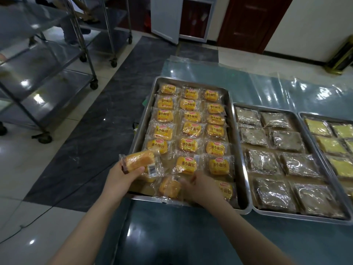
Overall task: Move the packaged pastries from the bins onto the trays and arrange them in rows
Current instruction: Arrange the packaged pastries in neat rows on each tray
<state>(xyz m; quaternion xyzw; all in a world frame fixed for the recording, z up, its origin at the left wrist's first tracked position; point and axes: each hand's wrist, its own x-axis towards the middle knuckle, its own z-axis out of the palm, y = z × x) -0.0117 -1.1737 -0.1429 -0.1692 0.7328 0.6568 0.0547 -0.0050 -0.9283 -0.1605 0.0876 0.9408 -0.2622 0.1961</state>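
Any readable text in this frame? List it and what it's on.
"小面包": printed on the fronts of the yellow pastry packets in the left tray.
Red logo above it: too small to read.
Barcode label on the held packet in the left hand: digits too small to read.
Brown packs and pale yellow packs: no text visible.

Bare, slender forearms [89,222] — the left hand [122,176] and right hand [202,186] likewise bare.

Table [191,236] bears 3 steel trays [241,150].
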